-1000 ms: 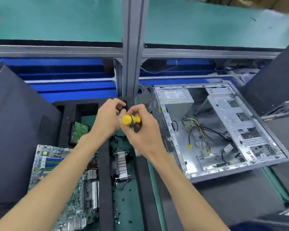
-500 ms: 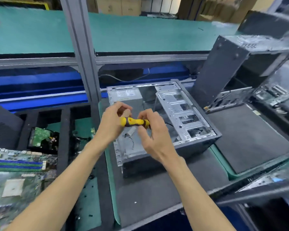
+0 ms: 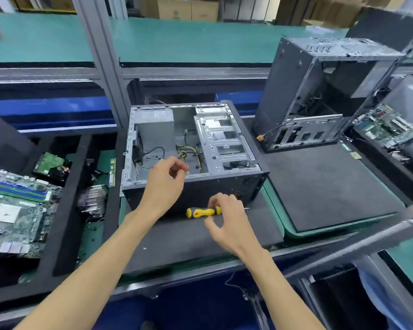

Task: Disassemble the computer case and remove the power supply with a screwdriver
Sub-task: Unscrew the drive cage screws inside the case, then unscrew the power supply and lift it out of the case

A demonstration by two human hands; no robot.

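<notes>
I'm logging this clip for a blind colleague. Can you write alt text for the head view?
A right hand holds a yellow screwdriver lying flat on a dark mat before an open computer case. The left hand, fingers curled, hovers over the case's near edge. Circuit boards lie left.

Two bare forearms enter from the bottom edge, with no sleeves, gloves, watches or rings on them. The left hand [image 3: 163,184] and the right hand [image 3: 229,222] are both uncovered, wrists slim, fingers slender with short, plain nails. No cuff or other clothing shows on either arm anywhere in the view.
</notes>
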